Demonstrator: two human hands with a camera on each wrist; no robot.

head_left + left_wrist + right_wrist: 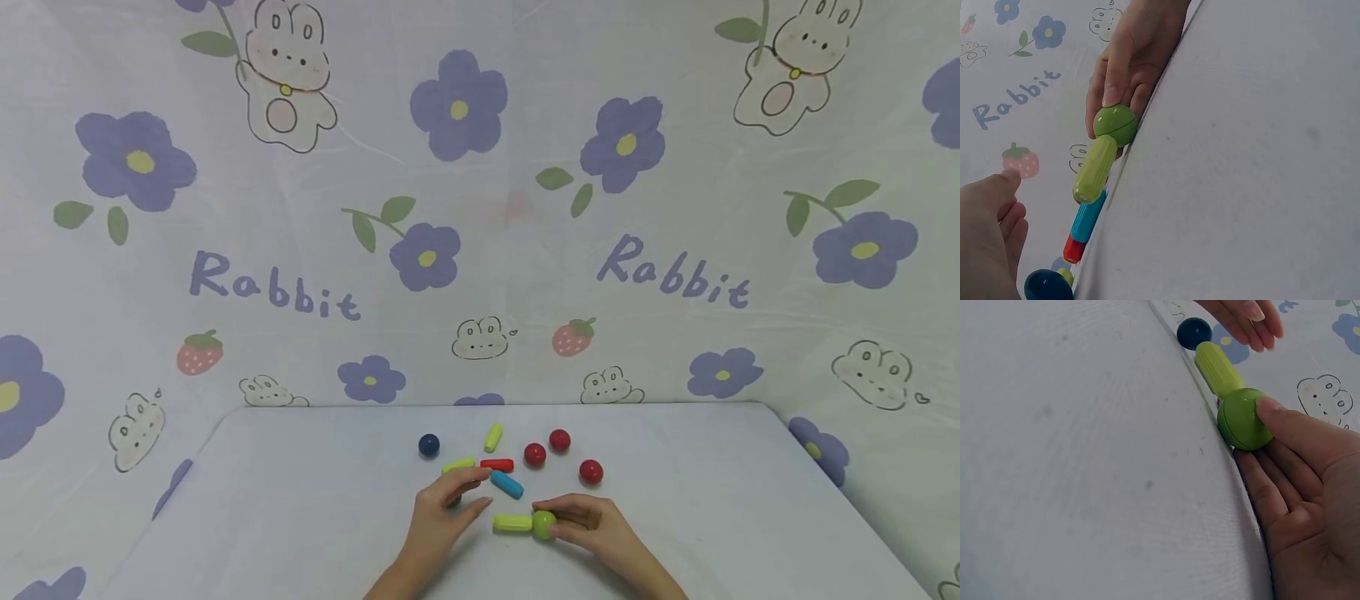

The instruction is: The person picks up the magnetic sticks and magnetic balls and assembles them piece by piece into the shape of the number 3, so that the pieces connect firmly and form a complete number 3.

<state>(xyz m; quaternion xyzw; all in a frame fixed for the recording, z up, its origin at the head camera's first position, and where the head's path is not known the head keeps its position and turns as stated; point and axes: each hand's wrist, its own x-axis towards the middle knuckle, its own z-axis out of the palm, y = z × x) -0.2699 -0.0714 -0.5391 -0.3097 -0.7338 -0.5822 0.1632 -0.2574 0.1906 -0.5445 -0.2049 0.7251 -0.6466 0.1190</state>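
Observation:
My right hand (603, 527) pinches a green ball (543, 525) between thumb and fingers. A yellow-green ridged rod (512, 523) joins the ball and points left; in the right wrist view the rod (1217, 367) meets the ball (1244, 420) end-on. My left hand (441, 510) hovers to the left with thumb and fingers apart. Nothing lies between them in the left wrist view, where the hand (990, 219) is beside the rod (1095, 170). Its fingertips overlap the near end of a blue rod (507, 484) in the head view. A dark ball is mostly hidden behind it.
Farther back on the white table (300, 467) lie a red rod (497, 465), two yellow-green rods (492, 437), one partly behind the left hand, and a dark blue ball (429, 445). Three red balls (535, 454) sit at the back right. A rabbit-print cloth (480, 250) hangs behind.

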